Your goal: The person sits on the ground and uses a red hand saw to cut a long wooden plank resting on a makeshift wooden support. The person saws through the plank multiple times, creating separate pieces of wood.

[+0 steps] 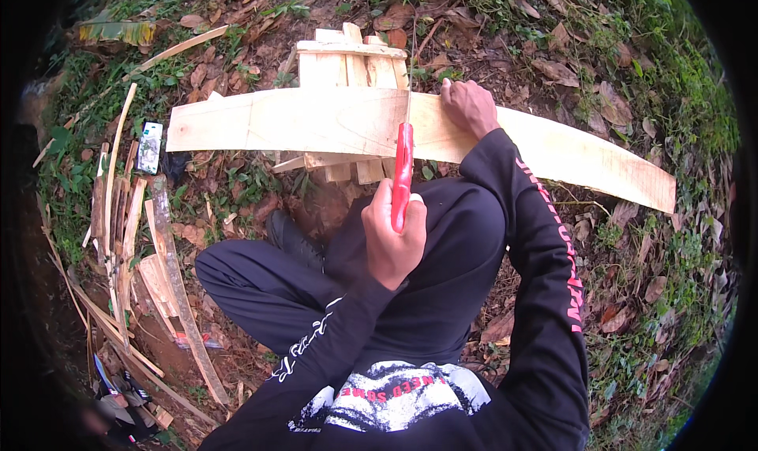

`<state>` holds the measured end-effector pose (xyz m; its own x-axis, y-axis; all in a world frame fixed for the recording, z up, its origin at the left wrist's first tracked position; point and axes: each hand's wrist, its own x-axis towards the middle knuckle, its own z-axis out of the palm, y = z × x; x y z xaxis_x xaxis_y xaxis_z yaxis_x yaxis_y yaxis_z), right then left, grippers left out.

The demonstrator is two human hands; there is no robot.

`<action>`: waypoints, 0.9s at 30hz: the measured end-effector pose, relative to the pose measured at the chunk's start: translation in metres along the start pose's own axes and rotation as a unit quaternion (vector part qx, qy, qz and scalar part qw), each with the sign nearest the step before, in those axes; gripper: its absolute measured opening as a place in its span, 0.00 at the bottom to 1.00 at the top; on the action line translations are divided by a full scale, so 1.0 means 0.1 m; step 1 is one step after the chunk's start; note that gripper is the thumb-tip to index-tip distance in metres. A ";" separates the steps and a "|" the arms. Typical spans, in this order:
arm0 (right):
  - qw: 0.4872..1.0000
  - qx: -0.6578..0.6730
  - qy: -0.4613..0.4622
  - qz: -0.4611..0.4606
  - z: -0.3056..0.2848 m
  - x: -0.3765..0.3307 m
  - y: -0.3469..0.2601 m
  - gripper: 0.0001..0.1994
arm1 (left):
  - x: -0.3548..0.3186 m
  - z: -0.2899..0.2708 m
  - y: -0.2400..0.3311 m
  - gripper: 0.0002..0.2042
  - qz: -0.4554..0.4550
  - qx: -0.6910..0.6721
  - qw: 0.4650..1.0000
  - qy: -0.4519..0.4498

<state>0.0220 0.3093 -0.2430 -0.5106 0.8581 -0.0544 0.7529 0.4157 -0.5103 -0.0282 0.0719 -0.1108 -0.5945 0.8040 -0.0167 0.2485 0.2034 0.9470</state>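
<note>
A long pale wooden plank (284,119) lies crosswise on a low stand of nailed wood pieces (347,56). My left hand (392,242) grips the red handle of a hand saw (403,175). Its thin blade runs up across the plank near the middle. My right hand (470,104) presses flat on the plank's far edge, just right of the blade. I sit on the ground in black clothes, knees bent, with one black shoe (292,238) below the plank.
A phone (148,147) lies on the ground by the plank's left end. Several thin wood strips and offcuts (126,238) are piled at the left. Dry leaves, soil and green weeds (632,293) cover the ground around.
</note>
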 end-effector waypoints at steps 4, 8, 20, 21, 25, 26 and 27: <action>1.000 0.004 0.004 0.000 0.00 -0.02 0.05 0.28 | -0.05 0.03 0.09 0.08 -0.008 0.000 1.000 -0.002; 1.000 0.009 0.017 -0.009 -0.07 0.01 0.00 0.28 | -0.20 -0.07 0.09 0.08 -0.040 -0.022 0.999 -0.006; 1.000 0.005 0.022 -0.007 0.19 0.00 0.13 0.27 | -0.10 -0.06 -0.06 0.08 -0.039 0.000 0.999 -0.008; 1.000 0.006 0.023 -0.008 0.17 0.01 0.11 0.27 | -0.12 -0.06 -0.06 0.08 -0.040 -0.006 0.999 -0.007; 1.000 0.003 -0.005 0.012 0.03 0.02 0.03 0.26 | -0.06 -0.02 -0.07 0.08 -0.018 0.005 1.000 -0.004; 0.999 0.001 -0.022 0.024 0.01 0.02 0.01 0.25 | 0.02 0.01 -0.10 0.08 0.003 0.031 1.000 -0.002; 1.000 -0.004 -0.018 0.022 0.04 0.01 0.02 0.25 | 0.11 0.05 -0.12 0.08 0.024 0.057 0.998 0.000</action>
<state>0.0215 0.3100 -0.2471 -0.4911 0.8646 -0.1068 0.7779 0.3800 -0.5005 -0.0340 0.0805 -0.1236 -0.5791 0.8148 0.0275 0.3623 0.2270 0.9040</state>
